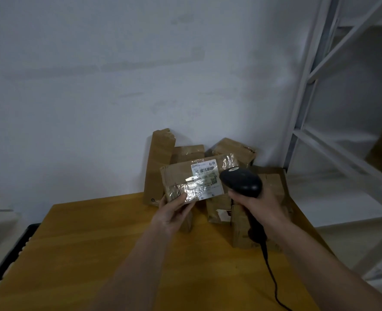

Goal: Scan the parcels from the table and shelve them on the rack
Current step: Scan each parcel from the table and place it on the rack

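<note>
Your left hand [174,212] pinches the parcel [194,180] above the tabletop [95,243]; right hand [256,207] fingers wrap the scanner [241,181] just beside its label.

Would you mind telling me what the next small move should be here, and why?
Probably tilt the scanner slightly left onto the barcode and trigger it. The left hand holds the parcel up with its white label facing the camera, and the right hand grips the scanner beside that label, its head nearly overlapping it.
</note>
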